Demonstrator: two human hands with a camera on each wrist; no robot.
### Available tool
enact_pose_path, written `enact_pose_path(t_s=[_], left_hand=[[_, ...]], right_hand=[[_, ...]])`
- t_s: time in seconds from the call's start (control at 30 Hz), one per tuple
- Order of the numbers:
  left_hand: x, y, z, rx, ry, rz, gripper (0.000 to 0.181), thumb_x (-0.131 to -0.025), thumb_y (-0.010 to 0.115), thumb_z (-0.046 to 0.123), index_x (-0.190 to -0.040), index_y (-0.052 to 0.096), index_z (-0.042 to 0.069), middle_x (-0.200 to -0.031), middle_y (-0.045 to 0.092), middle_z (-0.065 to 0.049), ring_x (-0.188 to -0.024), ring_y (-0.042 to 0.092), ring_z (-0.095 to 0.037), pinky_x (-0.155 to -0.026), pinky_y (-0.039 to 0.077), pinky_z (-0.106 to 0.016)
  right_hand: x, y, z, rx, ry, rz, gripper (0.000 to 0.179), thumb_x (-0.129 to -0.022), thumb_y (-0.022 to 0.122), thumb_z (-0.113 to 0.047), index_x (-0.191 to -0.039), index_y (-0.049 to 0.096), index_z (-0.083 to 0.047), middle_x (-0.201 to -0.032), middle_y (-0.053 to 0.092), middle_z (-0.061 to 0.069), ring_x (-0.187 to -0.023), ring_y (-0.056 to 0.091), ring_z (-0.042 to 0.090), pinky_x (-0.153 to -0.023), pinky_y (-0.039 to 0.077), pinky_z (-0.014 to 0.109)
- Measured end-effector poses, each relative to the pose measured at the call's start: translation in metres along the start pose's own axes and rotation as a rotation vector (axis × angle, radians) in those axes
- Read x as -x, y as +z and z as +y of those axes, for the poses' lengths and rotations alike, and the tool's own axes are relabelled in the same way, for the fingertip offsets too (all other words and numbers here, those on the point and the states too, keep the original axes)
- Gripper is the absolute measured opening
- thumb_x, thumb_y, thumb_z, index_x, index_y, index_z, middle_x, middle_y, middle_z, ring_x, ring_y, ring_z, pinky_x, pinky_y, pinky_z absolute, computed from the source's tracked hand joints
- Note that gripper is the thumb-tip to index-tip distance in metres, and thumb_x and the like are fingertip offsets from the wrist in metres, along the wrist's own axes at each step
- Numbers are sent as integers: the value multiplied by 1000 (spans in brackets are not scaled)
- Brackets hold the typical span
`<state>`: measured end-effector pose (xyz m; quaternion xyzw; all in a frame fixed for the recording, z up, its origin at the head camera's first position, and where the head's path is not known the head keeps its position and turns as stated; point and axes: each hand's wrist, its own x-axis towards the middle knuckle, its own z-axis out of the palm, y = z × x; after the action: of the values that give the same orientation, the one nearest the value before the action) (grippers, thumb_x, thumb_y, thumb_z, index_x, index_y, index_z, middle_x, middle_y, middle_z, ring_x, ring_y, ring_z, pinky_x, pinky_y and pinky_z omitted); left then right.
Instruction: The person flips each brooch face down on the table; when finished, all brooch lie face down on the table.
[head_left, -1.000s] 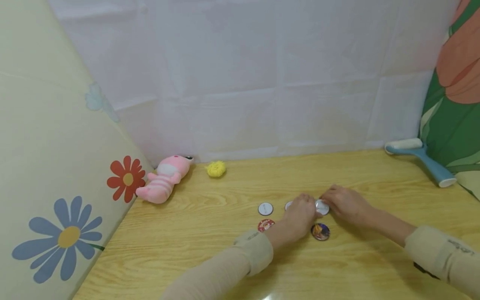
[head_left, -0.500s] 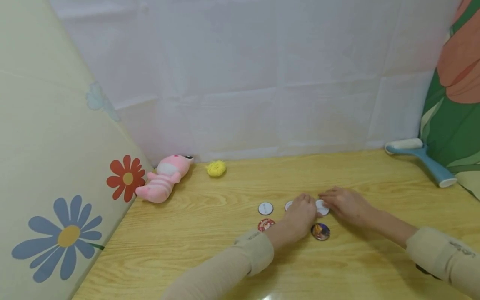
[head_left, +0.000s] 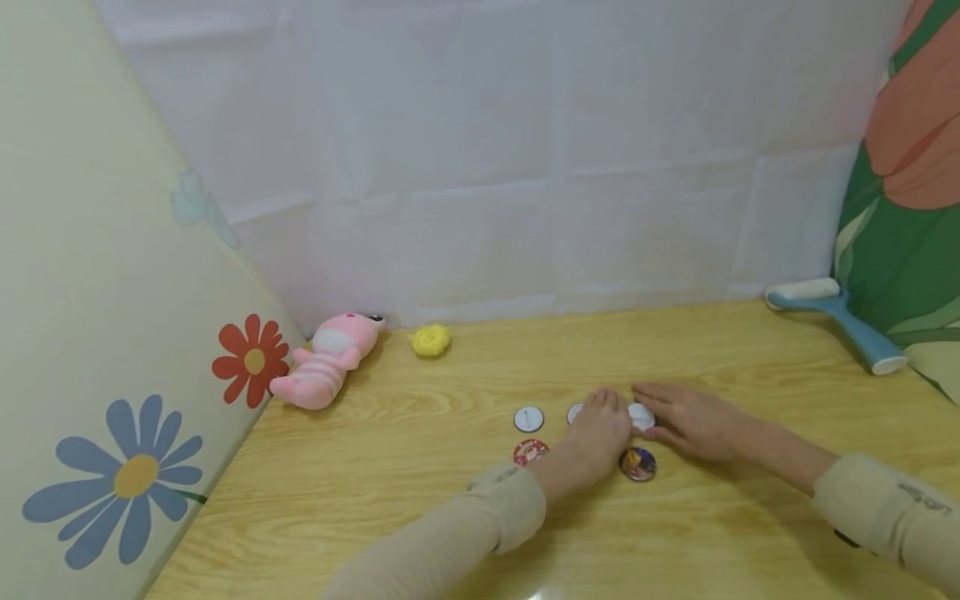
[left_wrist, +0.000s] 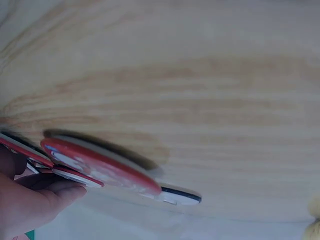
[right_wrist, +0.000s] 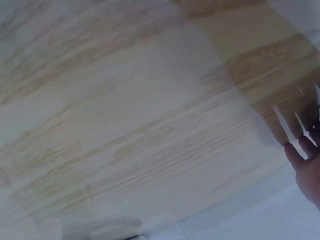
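Several round badges lie on the wood-grain table in the head view. The white-faced badge (head_left: 641,417) sits between both hands. My left hand (head_left: 602,429) reaches to its left edge, fingers bent; how they meet it is hidden. My right hand (head_left: 693,419) touches its right side with straight fingers, the thumb spread below. Another white badge (head_left: 575,414) is partly covered by the left hand. Farther left lie a white badge (head_left: 528,418) and a red patterned badge (head_left: 531,452). A dark, colourful badge (head_left: 638,464) lies nearer me. The left wrist view shows a red-rimmed badge (left_wrist: 100,162) close up.
At the back left are a pink plush toy (head_left: 326,360) and a yellow fuzzy ball (head_left: 431,340). A blue-handled lint roller (head_left: 840,317) lies at the back right. A white cloth (head_left: 480,167) hangs behind the table (head_left: 360,517).
My right fingers have straightened and shifted slightly nearer me, with the thumb now showing below the white badge. My left hand stays almost in place; the badges keep their layout.
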<state>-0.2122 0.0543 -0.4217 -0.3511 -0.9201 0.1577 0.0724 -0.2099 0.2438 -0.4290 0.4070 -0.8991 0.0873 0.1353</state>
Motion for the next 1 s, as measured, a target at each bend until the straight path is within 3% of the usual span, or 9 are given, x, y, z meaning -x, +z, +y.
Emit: enact_pose_path(t_s=[0.13,0.3,0.4,0.53,0.63,0.7,0.83,1.0], left_hand=[[1,-1,-2,-4,10,-3,51,-104,41,38,-138,50,1,-138,53,-9,-131,45,-17,-114,29,-28],[12,-8,-19,72,9,20,52,-103,40,45,-134,52,6,-131,57,-7,-127,49,-20,-112,35,-33],[39,-16,-38,150,-5,64,56,-101,44,48,-132,53,3,-128,59,-12,-124,51,-26,-109,39,-39],[92,-19,-66,269,-85,106,67,-96,55,51,-132,51,-5,-132,56,-20,-126,51,-33,-109,38,-43],[130,-12,-81,346,-143,133,74,-91,61,52,-132,50,-9,-134,52,-26,-128,48,-37,-110,38,-44],[148,-7,-86,391,-167,146,77,-90,63,54,-132,50,-10,-135,51,-28,-127,48,-39,-108,39,-46],[166,4,-88,459,-201,126,80,-89,62,54,-134,48,-10,-139,46,-30,-130,45,-40,-108,38,-50],[171,10,-84,441,-186,81,82,-90,61,55,-136,45,-11,-141,42,-32,-131,42,-42,-109,36,-51]], right_hand=[[0,0,-2,22,-1,-10,48,-96,63,-22,-129,54,12,-135,51,27,-121,52,43,-96,48,51],[-3,-3,-7,26,56,-44,48,-98,59,-25,-130,54,11,-135,51,27,-124,49,44,-100,45,53],[-10,-8,-14,42,106,-11,45,-96,62,-29,-125,60,6,-123,60,22,-115,56,38,-95,50,50],[-28,-21,-31,52,113,90,38,-90,69,-31,-113,67,-1,-104,66,11,-96,60,26,-80,56,41],[-43,-29,-51,27,91,116,39,-88,71,-33,-112,68,-1,-106,67,13,-102,62,30,-83,56,44],[-51,-30,-65,-2,89,103,40,-88,71,-33,-113,68,-1,-112,67,15,-110,61,35,-88,55,47],[-64,-19,-89,-24,43,104,39,-87,73,-30,-113,67,-1,-115,67,17,-115,59,39,-88,54,48],[-76,-3,-114,13,-2,89,39,-86,74,-32,-109,69,-1,-106,69,13,-100,64,28,-82,57,38]])
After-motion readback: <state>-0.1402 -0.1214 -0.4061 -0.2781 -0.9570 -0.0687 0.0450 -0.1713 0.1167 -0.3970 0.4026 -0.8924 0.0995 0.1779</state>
